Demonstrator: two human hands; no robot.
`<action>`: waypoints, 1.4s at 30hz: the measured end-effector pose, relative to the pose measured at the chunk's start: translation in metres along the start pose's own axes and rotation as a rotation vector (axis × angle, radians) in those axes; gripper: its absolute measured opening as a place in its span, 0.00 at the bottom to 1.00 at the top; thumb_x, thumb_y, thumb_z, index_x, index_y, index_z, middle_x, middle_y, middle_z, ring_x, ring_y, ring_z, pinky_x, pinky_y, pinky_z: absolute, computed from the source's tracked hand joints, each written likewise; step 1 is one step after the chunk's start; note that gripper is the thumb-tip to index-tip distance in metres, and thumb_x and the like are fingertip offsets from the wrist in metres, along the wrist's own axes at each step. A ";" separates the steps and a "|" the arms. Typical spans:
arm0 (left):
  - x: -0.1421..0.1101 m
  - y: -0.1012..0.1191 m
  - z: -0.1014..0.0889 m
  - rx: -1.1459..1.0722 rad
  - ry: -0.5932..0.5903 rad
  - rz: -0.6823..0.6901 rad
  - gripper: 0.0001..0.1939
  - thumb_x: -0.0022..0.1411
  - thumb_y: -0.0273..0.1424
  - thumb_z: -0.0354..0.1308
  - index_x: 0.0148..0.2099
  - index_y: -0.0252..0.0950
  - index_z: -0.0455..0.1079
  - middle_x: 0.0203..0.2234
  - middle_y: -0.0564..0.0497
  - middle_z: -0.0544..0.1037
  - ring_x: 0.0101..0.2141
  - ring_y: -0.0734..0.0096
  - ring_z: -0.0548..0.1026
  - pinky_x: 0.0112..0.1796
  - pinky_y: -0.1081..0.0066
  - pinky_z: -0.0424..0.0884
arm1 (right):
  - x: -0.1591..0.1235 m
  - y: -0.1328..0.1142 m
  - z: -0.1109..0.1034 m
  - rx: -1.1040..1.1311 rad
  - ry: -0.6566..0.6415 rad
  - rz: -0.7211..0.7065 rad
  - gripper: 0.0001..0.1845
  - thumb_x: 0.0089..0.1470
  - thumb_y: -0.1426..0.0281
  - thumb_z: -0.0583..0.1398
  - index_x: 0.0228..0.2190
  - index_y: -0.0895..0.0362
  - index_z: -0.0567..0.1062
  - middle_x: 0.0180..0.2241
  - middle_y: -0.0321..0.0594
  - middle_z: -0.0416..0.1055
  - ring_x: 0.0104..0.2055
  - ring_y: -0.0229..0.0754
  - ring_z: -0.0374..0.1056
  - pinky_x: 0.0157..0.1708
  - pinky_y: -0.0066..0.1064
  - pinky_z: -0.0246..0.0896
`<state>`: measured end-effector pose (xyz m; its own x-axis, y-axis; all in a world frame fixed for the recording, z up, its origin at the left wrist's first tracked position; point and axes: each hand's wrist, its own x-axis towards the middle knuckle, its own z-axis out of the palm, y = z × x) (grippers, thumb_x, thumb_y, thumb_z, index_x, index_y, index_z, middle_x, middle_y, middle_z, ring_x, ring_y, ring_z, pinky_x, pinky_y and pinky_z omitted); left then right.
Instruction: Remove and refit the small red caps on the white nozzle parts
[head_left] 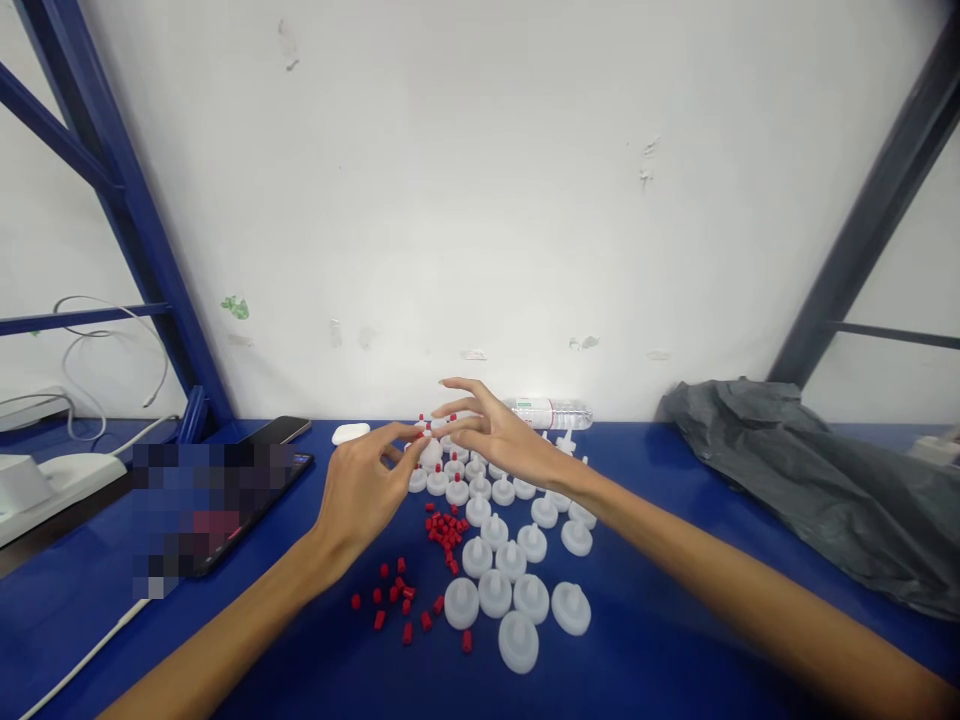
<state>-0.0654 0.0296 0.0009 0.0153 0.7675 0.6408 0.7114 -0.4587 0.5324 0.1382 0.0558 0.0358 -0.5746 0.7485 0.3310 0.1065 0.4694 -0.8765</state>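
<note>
My left hand point(367, 475) is closed in a pinch on a white nozzle cap point(430, 455), held above the others at the back of the group. My right hand point(491, 430) meets it from the right, its lower fingertips at the small red cap point(422, 435) on the nozzle's tip; its upper fingers stretch out loosely. The fingers partly hide this contact. Several white nozzle caps point(495, 592) stand on the blue table, and some at the back left wear red caps point(457, 478). Loose red caps point(445, 526) lie in a heap, with more scattered nearer me point(407, 632).
A clear bottle point(551, 413) lies along the wall. At left are a white case point(350, 433), phones point(281, 430), a cable point(90, 655) and a power strip point(75, 480). A dark plastic bag point(810, 490) covers the right side. Blue metal posts point(142, 220) rise at the left.
</note>
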 end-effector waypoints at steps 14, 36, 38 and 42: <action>0.000 -0.002 -0.001 0.267 -0.293 0.230 0.14 0.74 0.40 0.41 0.45 0.39 0.65 0.30 0.53 0.78 0.28 0.67 0.75 0.28 0.71 0.59 | 0.000 0.000 -0.010 -0.438 -0.084 -0.163 0.18 0.56 0.60 0.65 0.49 0.49 0.78 0.44 0.37 0.79 0.47 0.44 0.73 0.45 0.35 0.66; 0.005 -0.010 -0.002 0.165 -0.415 0.072 0.15 0.67 0.34 0.43 0.26 0.39 0.53 0.19 0.57 0.61 0.21 0.72 0.58 0.26 0.69 0.50 | 0.012 0.040 -0.085 -1.126 0.216 -0.186 0.11 0.63 0.63 0.58 0.45 0.54 0.74 0.40 0.41 0.78 0.41 0.45 0.72 0.44 0.35 0.60; 0.004 -0.012 -0.001 0.218 -0.481 0.102 0.10 0.63 0.31 0.48 0.27 0.39 0.58 0.20 0.56 0.66 0.21 0.71 0.61 0.26 0.69 0.49 | 0.012 0.043 -0.080 -1.122 0.189 -0.159 0.10 0.62 0.62 0.59 0.42 0.54 0.75 0.41 0.41 0.78 0.43 0.45 0.72 0.44 0.34 0.60; 0.002 -0.011 -0.003 0.299 -0.616 0.174 0.07 0.60 0.29 0.50 0.28 0.39 0.62 0.22 0.54 0.72 0.23 0.68 0.66 0.26 0.69 0.51 | 0.012 0.054 -0.077 -1.145 0.165 -0.087 0.08 0.60 0.64 0.62 0.35 0.55 0.79 0.40 0.44 0.77 0.42 0.46 0.72 0.43 0.34 0.59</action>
<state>-0.0754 0.0350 -0.0026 0.4786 0.8483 0.2267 0.8235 -0.5232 0.2191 0.1996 0.1260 0.0197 -0.5118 0.7054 0.4903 0.7926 0.6079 -0.0473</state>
